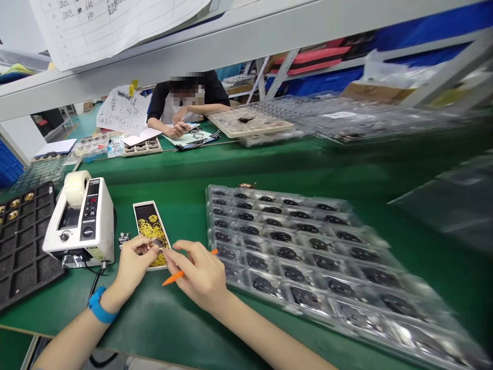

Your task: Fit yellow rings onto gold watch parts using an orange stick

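Note:
My left hand (133,262), with a blue band at the wrist, pinches a small round metallic piece (155,242) that looks like a watch case. Close against its right side are the fingertips of my right hand (202,275). An orange pointed stick (174,278) lies through the fingers of that hand, its tip toward the lower left. Both hands hover at the near end of a narrow white box (163,226) full of yellow rings (148,229). Whether the right fingertips pinch anything else is too small to tell.
Left stands a white tape dispenser (103,205), beside a black compartment tray (33,257) with gold round parts. Right, a large clear plastic tray (285,304) holds rows of dark parts. Across the bench a person (185,103) writes near more trays (265,131).

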A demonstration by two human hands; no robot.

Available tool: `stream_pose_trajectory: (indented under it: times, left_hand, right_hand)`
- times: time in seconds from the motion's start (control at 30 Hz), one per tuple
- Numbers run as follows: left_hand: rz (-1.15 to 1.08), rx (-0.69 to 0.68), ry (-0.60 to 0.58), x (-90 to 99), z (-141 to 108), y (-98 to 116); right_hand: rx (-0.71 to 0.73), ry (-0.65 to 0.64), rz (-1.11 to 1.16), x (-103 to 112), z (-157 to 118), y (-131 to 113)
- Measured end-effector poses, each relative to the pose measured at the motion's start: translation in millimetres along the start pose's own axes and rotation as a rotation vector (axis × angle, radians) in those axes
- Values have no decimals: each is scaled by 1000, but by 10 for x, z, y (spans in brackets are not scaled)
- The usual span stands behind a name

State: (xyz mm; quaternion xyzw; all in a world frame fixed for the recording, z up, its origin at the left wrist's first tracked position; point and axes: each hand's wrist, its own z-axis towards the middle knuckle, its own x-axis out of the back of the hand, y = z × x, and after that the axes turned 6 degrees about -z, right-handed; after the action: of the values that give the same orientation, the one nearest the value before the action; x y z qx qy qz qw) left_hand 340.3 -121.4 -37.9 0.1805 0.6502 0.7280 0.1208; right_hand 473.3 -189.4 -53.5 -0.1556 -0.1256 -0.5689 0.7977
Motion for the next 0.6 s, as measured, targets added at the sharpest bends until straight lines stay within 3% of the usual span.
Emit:
stream_pose_trajectory:
  times: [0.1, 0.23, 0.6]
  left_hand:
    - [-216, 152, 3, -45, -22, 8]
    - [-312, 242, -67, -98, -89, 21]
    - [-219, 80, -152, -102, -199, -16]
  right_hand:
    - [14, -14, -58, 8, -4, 1]
    - [-8, -57, 12, -14, -4, 54]
    - [92, -74, 95, -27, -5, 129]
